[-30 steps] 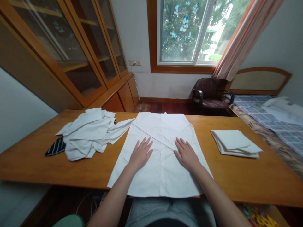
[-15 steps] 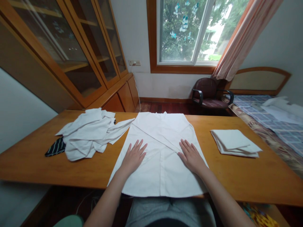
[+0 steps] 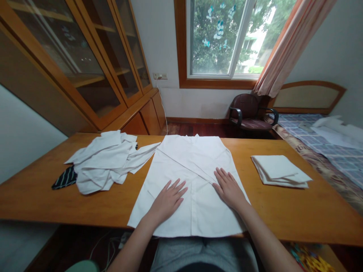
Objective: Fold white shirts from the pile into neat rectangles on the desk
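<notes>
A white shirt (image 3: 193, 158) lies spread flat on the wooden table (image 3: 297, 211) in front of me, its sleeves folded in across the back. My left hand (image 3: 167, 200) rests palm down on the lower left part of the shirt, fingers stretched out. My right hand (image 3: 229, 189) lies flat on the right part, near the folded sleeve's edge, fingers spread too. Neither hand holds anything.
A heap of crumpled white garments (image 3: 104, 160) lies on the table's left, with a dark striped cloth (image 3: 64, 177) beside it. A folded white garment (image 3: 279, 172) sits at the right. Behind stand a glass-fronted cabinet (image 3: 85, 64), a chair (image 3: 251, 113) and a bed (image 3: 326, 147).
My left hand slid out to the left across the shirt, then came back nearer the middle and lower down. My right hand moved a little right and has stayed there.
</notes>
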The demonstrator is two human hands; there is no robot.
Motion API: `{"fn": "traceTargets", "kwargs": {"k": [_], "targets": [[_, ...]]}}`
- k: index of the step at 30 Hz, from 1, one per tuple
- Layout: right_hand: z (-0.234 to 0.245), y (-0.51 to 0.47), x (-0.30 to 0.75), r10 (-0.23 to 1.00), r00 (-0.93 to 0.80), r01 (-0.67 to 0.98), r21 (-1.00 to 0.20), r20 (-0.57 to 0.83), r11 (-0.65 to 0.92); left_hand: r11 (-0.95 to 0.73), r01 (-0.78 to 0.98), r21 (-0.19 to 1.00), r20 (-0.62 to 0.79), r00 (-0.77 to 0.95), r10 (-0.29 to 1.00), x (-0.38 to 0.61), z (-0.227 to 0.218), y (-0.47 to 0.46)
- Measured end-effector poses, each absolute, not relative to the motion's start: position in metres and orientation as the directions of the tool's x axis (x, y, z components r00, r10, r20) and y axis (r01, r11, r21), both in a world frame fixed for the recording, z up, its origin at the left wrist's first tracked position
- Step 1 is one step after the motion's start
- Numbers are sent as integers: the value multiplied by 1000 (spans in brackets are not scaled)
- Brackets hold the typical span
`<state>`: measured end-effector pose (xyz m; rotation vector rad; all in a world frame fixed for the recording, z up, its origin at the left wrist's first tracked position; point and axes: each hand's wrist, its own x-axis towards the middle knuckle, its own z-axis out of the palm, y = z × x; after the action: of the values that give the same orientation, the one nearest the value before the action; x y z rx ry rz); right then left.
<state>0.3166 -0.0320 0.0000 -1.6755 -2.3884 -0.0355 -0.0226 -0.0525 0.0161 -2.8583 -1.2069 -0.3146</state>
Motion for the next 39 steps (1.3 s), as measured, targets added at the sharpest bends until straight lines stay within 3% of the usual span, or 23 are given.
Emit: {"fn": "traceTargets", "kwargs": {"k": [6, 14, 17, 22, 39], "targets": [[3, -34, 312, 932, -292, 932, -155, 214, 327, -679, 734, 3, 218, 663, 716, -23, 15, -62], [24, -16, 260, 943, -240, 934, -209, 230, 289, -575, 797, 187, 240, 530, 813, -3, 40, -39], [23, -5, 238, 945, -227, 943, -191, 236, 274, -504, 847, 167, 255, 457, 852, 10, 40, -20], [12, -3, 228, 945, -237, 943, -181, 226, 279, -372, 922, 105, 163, 353, 921, 19, 20, -2], [9, -29, 243, 952, -237, 952, -149, 195, 268, -377, 922, 90, 165, 359, 919, 12, 8, -11]]}}
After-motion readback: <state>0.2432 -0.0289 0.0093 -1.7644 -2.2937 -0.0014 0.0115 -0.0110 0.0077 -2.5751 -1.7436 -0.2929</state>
